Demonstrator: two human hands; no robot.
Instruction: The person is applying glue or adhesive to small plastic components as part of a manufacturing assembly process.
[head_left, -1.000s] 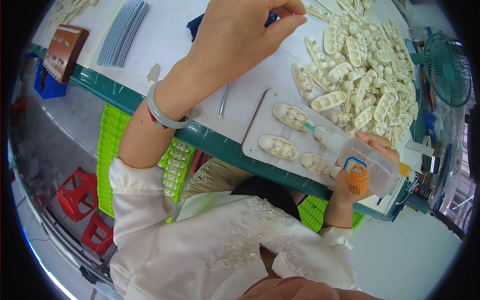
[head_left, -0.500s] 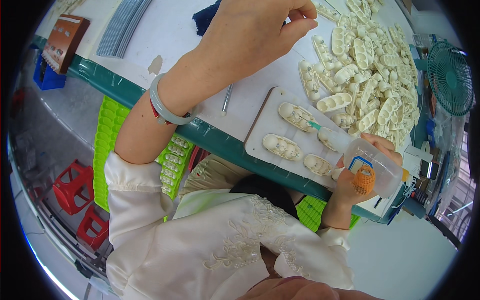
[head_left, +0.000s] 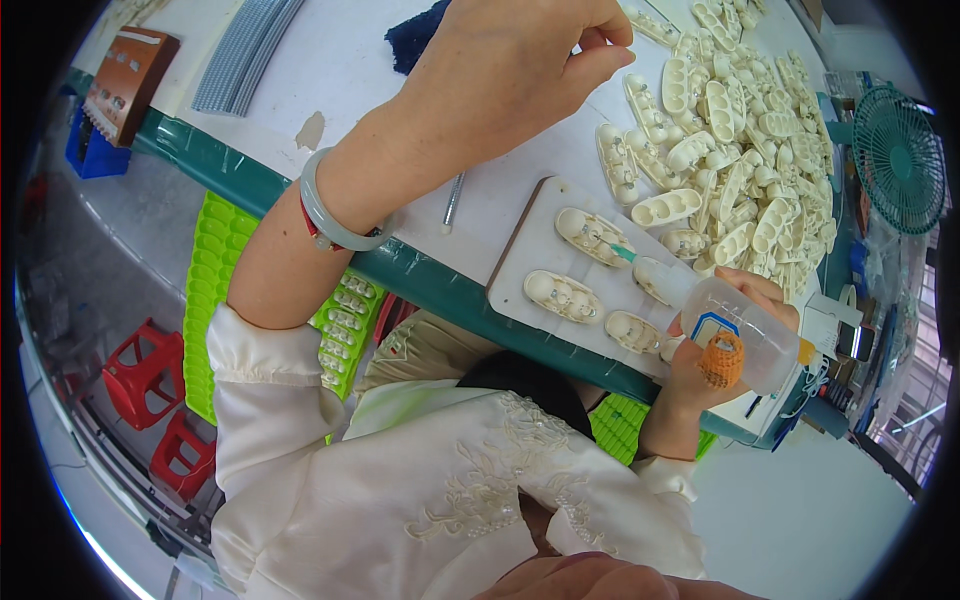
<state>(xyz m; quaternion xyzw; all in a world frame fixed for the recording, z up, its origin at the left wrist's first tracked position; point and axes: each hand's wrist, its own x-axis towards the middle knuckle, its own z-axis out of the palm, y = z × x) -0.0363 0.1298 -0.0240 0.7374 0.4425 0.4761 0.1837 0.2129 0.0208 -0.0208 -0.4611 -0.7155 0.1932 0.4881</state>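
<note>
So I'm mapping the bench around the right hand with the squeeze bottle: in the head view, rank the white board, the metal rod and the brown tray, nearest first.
From the right hand:
1. White board, just left of it.
2. Metal rod, farther left on the table.
3. Brown tray, far left corner.

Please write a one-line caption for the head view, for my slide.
Right hand tips a clear squeeze bottle over cream moulded pieces on a white board; left hand raised.

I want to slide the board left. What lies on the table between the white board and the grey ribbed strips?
In the head view, a thin metal rod lies between the white board and the grey ribbed strips, and the left forearm crosses above.
</note>
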